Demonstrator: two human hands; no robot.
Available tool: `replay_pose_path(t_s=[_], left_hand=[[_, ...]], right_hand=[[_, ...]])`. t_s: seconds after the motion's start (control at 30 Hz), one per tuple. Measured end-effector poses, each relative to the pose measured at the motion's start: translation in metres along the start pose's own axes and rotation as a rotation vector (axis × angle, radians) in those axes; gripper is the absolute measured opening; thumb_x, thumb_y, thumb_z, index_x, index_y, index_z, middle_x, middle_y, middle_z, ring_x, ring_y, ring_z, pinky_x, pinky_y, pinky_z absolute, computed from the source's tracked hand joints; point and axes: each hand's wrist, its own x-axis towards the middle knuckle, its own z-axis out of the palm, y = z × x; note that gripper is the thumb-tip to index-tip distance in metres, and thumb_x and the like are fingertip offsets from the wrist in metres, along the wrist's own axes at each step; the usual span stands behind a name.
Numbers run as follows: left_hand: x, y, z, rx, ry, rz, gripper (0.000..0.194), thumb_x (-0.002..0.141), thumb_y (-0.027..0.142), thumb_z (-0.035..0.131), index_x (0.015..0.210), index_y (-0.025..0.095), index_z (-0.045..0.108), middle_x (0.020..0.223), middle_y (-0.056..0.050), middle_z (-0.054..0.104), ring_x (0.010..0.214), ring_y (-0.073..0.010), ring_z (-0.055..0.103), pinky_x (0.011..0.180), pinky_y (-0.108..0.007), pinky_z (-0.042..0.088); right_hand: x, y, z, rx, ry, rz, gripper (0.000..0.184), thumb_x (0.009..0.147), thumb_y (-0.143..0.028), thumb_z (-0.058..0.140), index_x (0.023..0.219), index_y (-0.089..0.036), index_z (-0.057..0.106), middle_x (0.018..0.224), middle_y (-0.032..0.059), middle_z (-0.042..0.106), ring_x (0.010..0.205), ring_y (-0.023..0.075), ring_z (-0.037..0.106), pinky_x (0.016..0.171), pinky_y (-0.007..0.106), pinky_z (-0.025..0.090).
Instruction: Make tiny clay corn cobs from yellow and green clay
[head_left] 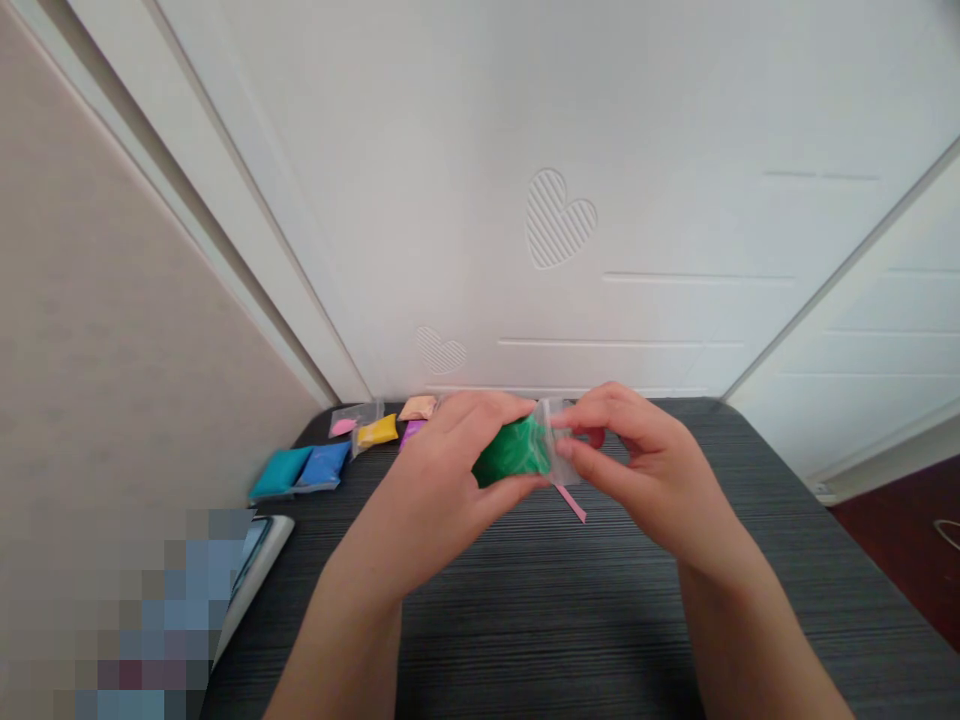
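A clear zip bag with a soft green filling, looking like modelling clay [514,450], is held above the dark table. My left hand [457,460] wraps round the filled part, thumb below and fingers above. The bag's clear zip end [559,440] points right. There my right hand [637,450] has its thumb and fingertips closed on the edge of the plastic. Whether the seal is parted cannot be made out. Beneath the bag, a thin pink strip [572,503] shows on the table, partly covered by the bag.
Several small bags lie along the back left: teal [279,473], blue [324,467], yellow [376,431], pink [343,426], peach [418,407] and purple [412,431]. A white-edged flat object [262,560] sits at the left edge. The dark table [540,620] meets a white panel [480,200].
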Motion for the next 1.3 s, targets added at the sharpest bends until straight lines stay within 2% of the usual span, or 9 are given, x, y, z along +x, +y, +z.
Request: replay_pose_path(t_s=[0.37, 0.6, 0.67, 0.83, 0.9, 1.03, 1.17, 1.23, 1.3], left_hand=[[0.005, 0.003, 0.007, 0.048, -0.034, 0.045, 0.030, 0.076, 0.027, 0.059, 0.104, 0.023, 0.050, 0.104, -0.001, 0.057, 0.107, -0.0160, 0.046, 0.092, -0.030, 0.037], [0.004, -0.001, 0.005, 0.045, -0.044, 0.019, 0.035, 0.074, 0.037, 0.060, 0.105, 0.024, 0.052, 0.106, -0.002, 0.058, 0.105, -0.0179, 0.049, 0.090, -0.032, 0.039], [0.004, -0.003, 0.002, 0.045, -0.047, -0.005, 0.038, 0.073, 0.039, 0.060, 0.107, 0.025, 0.051, 0.109, -0.002, 0.058, 0.105, -0.0183, 0.050, 0.091, -0.033, 0.039], [0.002, -0.014, -0.006, 0.087, 0.007, -0.117, 0.044, 0.071, 0.045, 0.060, 0.110, 0.026, 0.051, 0.111, -0.003, 0.059, 0.102, -0.0218, 0.053, 0.091, -0.037, 0.040], [0.001, -0.017, -0.007, 0.094, 0.015, -0.143, 0.045, 0.071, 0.045, 0.060, 0.110, 0.026, 0.051, 0.112, -0.002, 0.059, 0.102, -0.0222, 0.053, 0.090, -0.037, 0.041], [0.001, -0.019, -0.008, 0.103, 0.024, -0.141, 0.044, 0.070, 0.046, 0.060, 0.109, 0.026, 0.052, 0.108, -0.003, 0.060, 0.098, -0.0233, 0.055, 0.087, -0.037, 0.042], [-0.001, -0.023, -0.012, 0.135, 0.077, -0.176, 0.043, 0.070, 0.046, 0.060, 0.108, 0.027, 0.051, 0.103, -0.002, 0.061, 0.092, -0.0224, 0.057, 0.083, -0.035, 0.044], [-0.002, -0.026, -0.014, 0.159, 0.103, -0.196, 0.044, 0.070, 0.047, 0.060, 0.108, 0.027, 0.051, 0.102, -0.002, 0.061, 0.091, -0.0220, 0.057, 0.082, -0.034, 0.044], [-0.003, -0.027, -0.016, 0.179, 0.120, -0.206, 0.045, 0.070, 0.047, 0.060, 0.109, 0.027, 0.051, 0.102, -0.002, 0.061, 0.090, -0.0217, 0.057, 0.081, -0.033, 0.044]], right_hand=[[0.003, 0.007, 0.004, -0.152, -0.046, 0.016, 0.008, 0.077, -0.019, 0.058, 0.083, -0.021, 0.063, 0.078, -0.0017, 0.055, 0.074, 0.0092, 0.051, 0.067, 0.022, 0.040], [0.004, 0.008, 0.000, -0.089, -0.100, 0.055, 0.009, 0.080, -0.022, 0.053, 0.078, -0.021, 0.062, 0.069, -0.0024, 0.052, 0.064, 0.0090, 0.047, 0.058, 0.022, 0.037], [0.004, 0.011, -0.006, -0.024, -0.034, 0.105, 0.009, 0.080, -0.025, 0.054, 0.076, -0.021, 0.061, 0.070, -0.0017, 0.054, 0.065, 0.0098, 0.048, 0.059, 0.023, 0.037], [0.001, 0.024, -0.019, 0.274, 0.299, 0.203, 0.006, 0.075, -0.029, 0.060, 0.076, -0.024, 0.062, 0.070, -0.0020, 0.057, 0.066, 0.0108, 0.052, 0.061, 0.024, 0.041], [0.001, 0.026, -0.019, 0.337, 0.321, 0.221, 0.007, 0.075, -0.030, 0.061, 0.079, -0.025, 0.063, 0.069, -0.0030, 0.058, 0.067, 0.0101, 0.053, 0.063, 0.023, 0.042], [0.003, 0.023, -0.013, 0.254, 0.069, 0.276, 0.013, 0.079, -0.032, 0.054, 0.084, -0.024, 0.063, 0.076, -0.0024, 0.061, 0.072, 0.0104, 0.055, 0.067, 0.022, 0.042], [0.007, 0.030, -0.004, -0.047, -0.285, 0.304, 0.023, 0.084, -0.034, 0.043, 0.087, -0.021, 0.063, 0.086, 0.0001, 0.063, 0.079, 0.0130, 0.055, 0.069, 0.024, 0.041], [0.008, 0.042, 0.005, -0.195, -0.425, 0.309, 0.024, 0.082, -0.031, 0.043, 0.084, -0.020, 0.064, 0.081, 0.0005, 0.064, 0.074, 0.0130, 0.055, 0.064, 0.024, 0.039], [0.008, 0.057, 0.017, -0.230, -0.498, 0.315, 0.020, 0.078, -0.027, 0.047, 0.074, -0.018, 0.065, 0.070, 0.0005, 0.063, 0.066, 0.0124, 0.054, 0.060, 0.024, 0.036]])
